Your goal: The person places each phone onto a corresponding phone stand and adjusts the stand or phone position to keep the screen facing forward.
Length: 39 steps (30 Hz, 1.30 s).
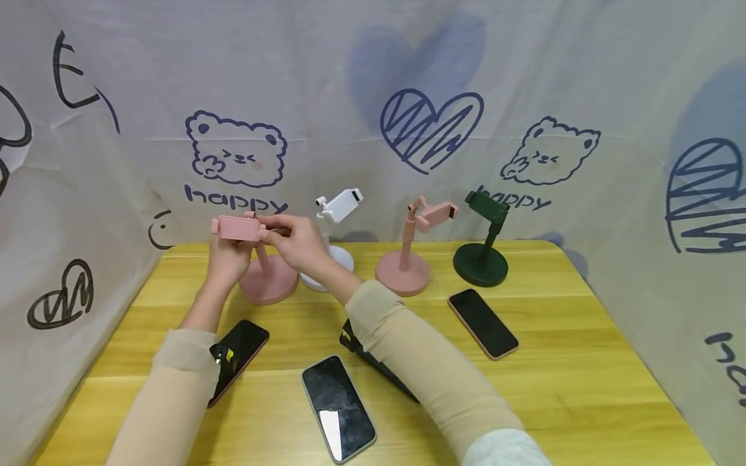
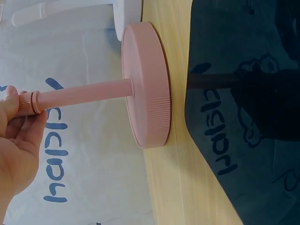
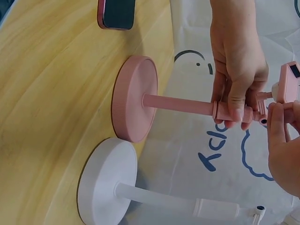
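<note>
A pink phone stand [image 1: 265,283] stands upright on its round base at the table's left. My left hand [image 3: 240,61] grips the collar [image 2: 27,104] at the top of its post. Higher up, my right hand [image 3: 287,157] pinches the pink phone holder [image 1: 237,228] at the stand's head. In the head view the holder partly covers the left fingers. Right beside this stand is a white phone stand [image 3: 108,183], whose base is partly behind my right hand [image 1: 298,244] in the head view.
Farther right stand another pink phone stand [image 1: 403,272] and a dark green one [image 1: 480,264]. Dark-screened phones lie in front: one by the left forearm [image 1: 247,343], one at front centre [image 1: 338,408], one at right [image 1: 484,323]. My right sleeve covers part of a dark flat object [image 1: 387,372].
</note>
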Tool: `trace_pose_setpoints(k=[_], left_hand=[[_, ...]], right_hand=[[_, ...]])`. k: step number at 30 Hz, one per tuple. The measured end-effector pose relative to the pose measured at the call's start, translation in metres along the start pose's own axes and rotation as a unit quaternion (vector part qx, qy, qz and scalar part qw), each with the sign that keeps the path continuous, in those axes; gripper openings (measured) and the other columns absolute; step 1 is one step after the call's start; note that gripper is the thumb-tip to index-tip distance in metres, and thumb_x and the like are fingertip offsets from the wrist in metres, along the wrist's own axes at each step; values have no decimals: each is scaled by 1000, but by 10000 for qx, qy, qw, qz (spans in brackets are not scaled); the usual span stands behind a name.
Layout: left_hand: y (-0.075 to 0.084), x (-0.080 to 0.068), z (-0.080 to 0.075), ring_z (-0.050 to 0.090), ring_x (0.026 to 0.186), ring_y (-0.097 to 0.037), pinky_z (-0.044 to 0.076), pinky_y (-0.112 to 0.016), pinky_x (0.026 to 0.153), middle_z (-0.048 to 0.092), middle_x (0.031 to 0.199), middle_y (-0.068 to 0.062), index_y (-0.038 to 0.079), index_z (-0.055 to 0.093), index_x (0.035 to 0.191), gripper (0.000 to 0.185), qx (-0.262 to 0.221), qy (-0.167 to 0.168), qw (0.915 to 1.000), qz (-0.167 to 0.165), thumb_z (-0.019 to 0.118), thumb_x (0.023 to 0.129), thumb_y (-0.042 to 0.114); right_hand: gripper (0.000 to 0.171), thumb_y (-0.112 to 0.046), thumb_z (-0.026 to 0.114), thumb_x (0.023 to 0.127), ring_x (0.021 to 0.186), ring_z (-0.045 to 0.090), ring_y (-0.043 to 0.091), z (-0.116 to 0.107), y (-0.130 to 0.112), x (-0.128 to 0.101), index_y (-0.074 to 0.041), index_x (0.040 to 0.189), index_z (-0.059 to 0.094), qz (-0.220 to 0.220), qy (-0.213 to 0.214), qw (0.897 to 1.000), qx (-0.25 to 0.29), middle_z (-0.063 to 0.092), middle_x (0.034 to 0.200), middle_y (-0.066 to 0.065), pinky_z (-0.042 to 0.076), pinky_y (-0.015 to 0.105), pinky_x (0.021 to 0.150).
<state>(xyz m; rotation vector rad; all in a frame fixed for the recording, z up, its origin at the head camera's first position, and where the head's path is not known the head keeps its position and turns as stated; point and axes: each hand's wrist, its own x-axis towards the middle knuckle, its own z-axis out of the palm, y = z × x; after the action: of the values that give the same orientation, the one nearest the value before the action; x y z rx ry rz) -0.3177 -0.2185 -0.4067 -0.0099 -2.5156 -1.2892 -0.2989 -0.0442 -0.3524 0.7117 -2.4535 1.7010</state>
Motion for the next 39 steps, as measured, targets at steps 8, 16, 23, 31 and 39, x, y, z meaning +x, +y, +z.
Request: trace_pose_setpoints(k=[8, 16, 23, 31, 39], left_hand=[[-2, 0, 0, 55, 126, -42, 49, -57, 108, 55, 134, -29, 5, 55, 141, 39, 14, 94, 9997, 229, 52, 105, 21], [1, 4, 0, 58, 126, -40, 48, -56, 110, 60, 135, -26, 6, 57, 138, 42, 74, 40, 9998, 187, 49, 106, 33], [1, 1, 0, 57, 120, -41, 48, -56, 106, 61, 129, -27, 5, 56, 139, 40, 328, 27, 9992, 228, 50, 106, 27], [-2, 2, 3, 59, 113, -39, 50, -53, 100, 65, 121, -26, 5, 59, 135, 40, 253, 205, 9987, 392, 56, 104, 30], [-3, 3, 4, 61, 112, -40, 50, -52, 100, 66, 120, -27, 2, 60, 132, 38, 188, 319, 9984, 419, 59, 102, 25]], right_hand=[[30, -21, 67, 98, 92, 71, 12, 0, -3, 3, -11, 125, 72, -10, -49, 9991, -427, 75, 116, 7, 54, 11, 72], [30, -18, 67, 98, 96, 71, 14, -3, -5, 5, -11, 127, 70, -69, -164, 9977, -654, 74, 120, 8, 54, 11, 74], [29, -17, 66, 99, 98, 73, 16, -5, -10, 7, -9, 126, 71, -325, -337, 9935, -1036, 74, 121, 8, 54, 10, 76], [27, -16, 64, 99, 100, 73, 15, -9, -16, 12, -10, 124, 72, -597, -529, 9830, -1654, 74, 122, 6, 55, 10, 79], [26, -18, 64, 100, 103, 72, 14, -10, -22, 14, -11, 124, 72, -561, -678, 9725, -2155, 74, 122, 4, 55, 13, 82]])
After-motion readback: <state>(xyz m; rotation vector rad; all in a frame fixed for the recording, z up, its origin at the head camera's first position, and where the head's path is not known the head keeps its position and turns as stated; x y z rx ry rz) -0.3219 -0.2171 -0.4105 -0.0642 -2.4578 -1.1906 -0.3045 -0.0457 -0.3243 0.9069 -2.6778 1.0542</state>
